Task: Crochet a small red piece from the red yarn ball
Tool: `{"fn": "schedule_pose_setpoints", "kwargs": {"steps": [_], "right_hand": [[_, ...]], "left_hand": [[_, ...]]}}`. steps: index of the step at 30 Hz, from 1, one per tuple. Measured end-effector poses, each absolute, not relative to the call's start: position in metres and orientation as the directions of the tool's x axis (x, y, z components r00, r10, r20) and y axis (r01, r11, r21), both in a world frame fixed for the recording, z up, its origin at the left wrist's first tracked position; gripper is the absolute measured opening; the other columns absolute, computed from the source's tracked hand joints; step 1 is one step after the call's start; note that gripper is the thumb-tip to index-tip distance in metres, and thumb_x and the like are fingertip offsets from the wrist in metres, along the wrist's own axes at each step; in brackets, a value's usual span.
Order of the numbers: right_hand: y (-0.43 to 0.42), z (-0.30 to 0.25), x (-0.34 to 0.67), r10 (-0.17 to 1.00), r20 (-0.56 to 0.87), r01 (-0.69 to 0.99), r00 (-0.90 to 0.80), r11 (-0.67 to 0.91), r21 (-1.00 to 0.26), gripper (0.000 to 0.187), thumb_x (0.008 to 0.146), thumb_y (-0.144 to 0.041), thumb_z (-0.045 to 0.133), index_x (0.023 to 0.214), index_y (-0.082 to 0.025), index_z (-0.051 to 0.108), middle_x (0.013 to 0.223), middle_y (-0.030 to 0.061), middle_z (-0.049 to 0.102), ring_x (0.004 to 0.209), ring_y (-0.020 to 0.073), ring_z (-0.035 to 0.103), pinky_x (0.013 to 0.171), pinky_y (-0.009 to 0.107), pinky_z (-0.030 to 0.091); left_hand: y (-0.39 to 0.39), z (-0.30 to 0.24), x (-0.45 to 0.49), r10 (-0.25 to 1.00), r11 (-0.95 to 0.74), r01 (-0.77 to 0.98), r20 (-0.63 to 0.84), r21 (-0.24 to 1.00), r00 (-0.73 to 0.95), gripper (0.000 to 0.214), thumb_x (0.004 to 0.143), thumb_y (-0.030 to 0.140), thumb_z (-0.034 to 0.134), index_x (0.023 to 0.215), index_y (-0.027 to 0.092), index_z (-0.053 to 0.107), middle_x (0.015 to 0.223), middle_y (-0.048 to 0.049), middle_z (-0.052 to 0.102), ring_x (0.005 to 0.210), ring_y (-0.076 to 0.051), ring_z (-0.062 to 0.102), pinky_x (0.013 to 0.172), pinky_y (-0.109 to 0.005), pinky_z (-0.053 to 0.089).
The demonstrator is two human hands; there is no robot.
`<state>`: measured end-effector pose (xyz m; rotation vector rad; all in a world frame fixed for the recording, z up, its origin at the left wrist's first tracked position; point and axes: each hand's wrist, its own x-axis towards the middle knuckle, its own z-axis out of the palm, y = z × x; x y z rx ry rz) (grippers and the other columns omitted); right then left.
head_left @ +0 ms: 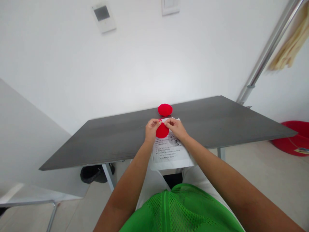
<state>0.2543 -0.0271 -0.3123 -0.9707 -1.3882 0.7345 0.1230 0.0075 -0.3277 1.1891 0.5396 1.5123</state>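
Observation:
Both hands are near the front middle of the table, over a printed sheet of paper (169, 158). Pinched at the upper left edge of a flat red round piece (162, 131) are the fingers of my left hand (151, 129). My right hand (176, 127) closes its thumb and fingertips at the same piece's upper right edge. A small red loop shows by the left fingertips; its material is too small to tell. Just beyond the hands lies a second red round thing (165, 110), apart from them.
The dark grey table (116, 138) stands against a white wall. Below its left side is a bin with a black bag (94, 174). A red basin (293, 140) sits on the floor at right, and a metal pole (267, 54) rises behind the table's right end.

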Motion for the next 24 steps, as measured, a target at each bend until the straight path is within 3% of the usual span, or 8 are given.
{"fn": "schedule_pose_setpoints", "kwargs": {"steps": [16, 24], "right_hand": [[-0.0309, -0.3112, 0.2548, 0.835, 0.542, 0.255, 0.097, 0.505, -0.825, 0.018, 0.072, -0.036, 0.057, 0.07, -0.018, 0.059, 0.066, 0.0003, 0.059, 0.063, 0.0139, 0.052, 0.062, 0.027, 0.041], [-0.033, -0.3101, 0.2549, 0.793, 0.601, 0.393, 0.1, 0.524, -0.756, 0.015, 0.074, -0.033, 0.054, 0.069, -0.019, 0.058, 0.066, 0.0008, 0.059, 0.063, 0.0145, 0.052, 0.063, 0.027, 0.042]], "left_hand": [[0.0066, -0.3248, 0.1213, 0.937, -0.216, -0.489, 0.32, 0.845, 0.138, 0.024, 0.056, 0.027, 0.078, 0.069, 0.018, 0.06, 0.066, 0.0039, 0.061, 0.06, -0.009, 0.053, 0.063, -0.023, 0.042], [0.0101, -0.3283, 0.1195, 0.933, -0.254, -0.437, 0.338, 0.863, 0.126, 0.02, 0.057, 0.025, 0.077, 0.069, 0.018, 0.063, 0.068, 0.0029, 0.062, 0.065, -0.01, 0.055, 0.07, -0.025, 0.043]]}}
